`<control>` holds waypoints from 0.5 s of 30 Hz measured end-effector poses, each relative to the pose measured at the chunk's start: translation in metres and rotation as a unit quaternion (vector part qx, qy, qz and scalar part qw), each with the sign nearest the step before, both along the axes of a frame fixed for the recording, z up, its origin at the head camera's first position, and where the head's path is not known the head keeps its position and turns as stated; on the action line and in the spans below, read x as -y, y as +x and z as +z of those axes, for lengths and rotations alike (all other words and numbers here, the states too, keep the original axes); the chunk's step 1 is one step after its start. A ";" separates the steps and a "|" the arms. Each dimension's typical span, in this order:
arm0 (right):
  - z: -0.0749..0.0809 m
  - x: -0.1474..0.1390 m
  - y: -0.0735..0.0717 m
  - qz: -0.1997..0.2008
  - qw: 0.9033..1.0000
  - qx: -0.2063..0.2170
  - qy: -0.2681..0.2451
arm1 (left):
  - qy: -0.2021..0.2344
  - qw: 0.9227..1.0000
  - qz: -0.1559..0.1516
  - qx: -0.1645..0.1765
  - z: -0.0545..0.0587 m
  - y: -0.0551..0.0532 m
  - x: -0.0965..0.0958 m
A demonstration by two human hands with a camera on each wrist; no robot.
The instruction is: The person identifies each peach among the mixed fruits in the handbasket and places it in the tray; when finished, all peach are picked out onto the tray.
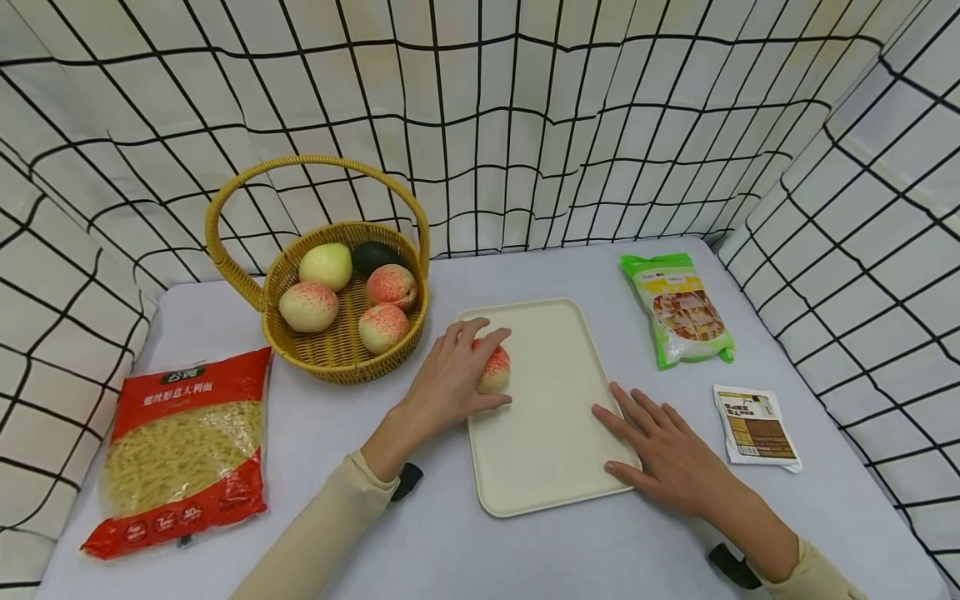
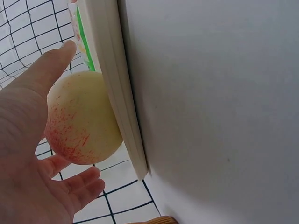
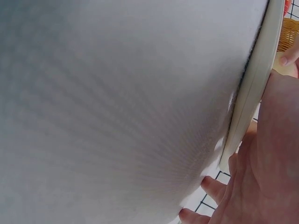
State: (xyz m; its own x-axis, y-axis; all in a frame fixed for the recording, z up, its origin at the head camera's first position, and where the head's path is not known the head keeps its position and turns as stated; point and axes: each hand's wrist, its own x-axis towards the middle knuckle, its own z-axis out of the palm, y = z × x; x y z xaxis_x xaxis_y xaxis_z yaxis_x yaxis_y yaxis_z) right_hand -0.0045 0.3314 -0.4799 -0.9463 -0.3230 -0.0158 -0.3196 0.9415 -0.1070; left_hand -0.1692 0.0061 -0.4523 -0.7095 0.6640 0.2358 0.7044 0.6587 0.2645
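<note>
A pale peach with red speckles sits at the left side of a cream rectangular tray. My left hand is around the peach from the left, thumb and fingers spread loosely. In the left wrist view, the thumb tip stands apart from the peach, and some fingers extend below it; contact by the palm is hard to tell. My right hand lies with spread fingers at the tray's right edge, the fingertips reaching the rim. The right wrist view shows that hand beside the tray's side.
A yellow wicker basket with a tall handle holds several fruits at the back left. A red pasta bag lies at left. On the right are a green food bag and a small white-and-brown packet. Black netting surrounds the table.
</note>
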 end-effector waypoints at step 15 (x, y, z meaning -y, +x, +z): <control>0.001 0.001 0.000 0.000 1.000 0.003 -0.006 | -0.009 1.000 0.004 -0.004 0.009 0.000 0.007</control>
